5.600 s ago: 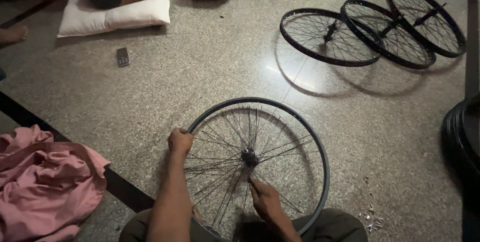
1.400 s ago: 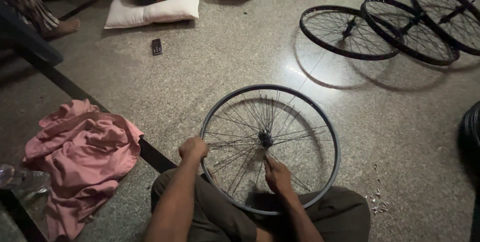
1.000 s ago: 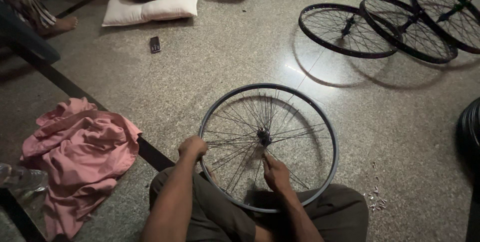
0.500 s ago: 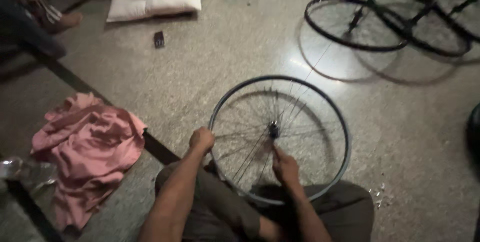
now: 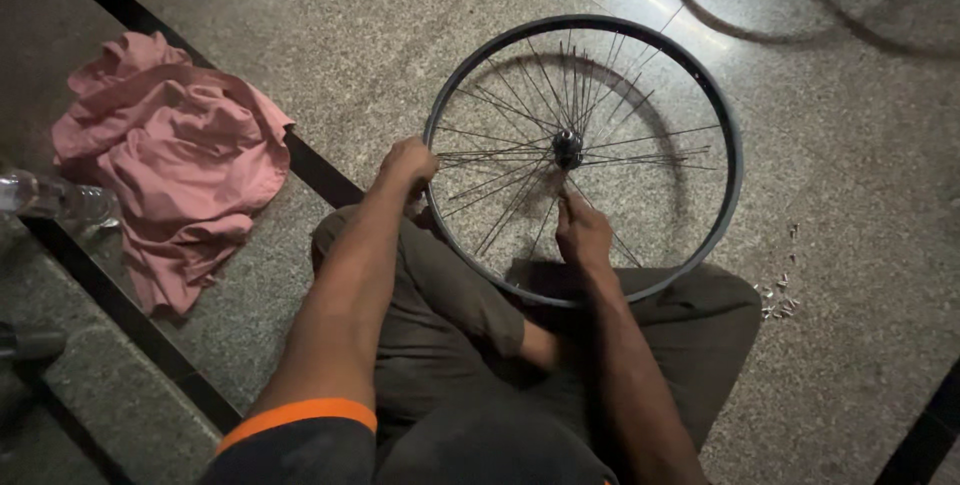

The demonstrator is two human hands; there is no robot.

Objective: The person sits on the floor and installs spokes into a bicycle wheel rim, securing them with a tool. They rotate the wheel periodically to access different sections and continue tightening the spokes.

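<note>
A bicycle wheel (image 5: 583, 157) fills the centre and upper right of the frame, its near edge propped on the seated person's lap and its far edge over the stone floor (image 5: 400, 25). The left hand (image 5: 408, 163) is wrapped around the rim at the wheel's left side, fingers closed on it. The right hand (image 5: 582, 232) is among the spokes just below the hub (image 5: 567, 148); its fingers seem pinched together on a spoke, though the dim light makes that hard to confirm. The wheel looks light and the rim stiff, so the rim is the firm place to hold; the thin spokes would likely flex and slip under pressure. A pink cloth (image 5: 170, 155) lies at left, a clear bottle (image 5: 55, 198) beside it, and small metal bits (image 5: 777, 293) lie at lower right.
</note>
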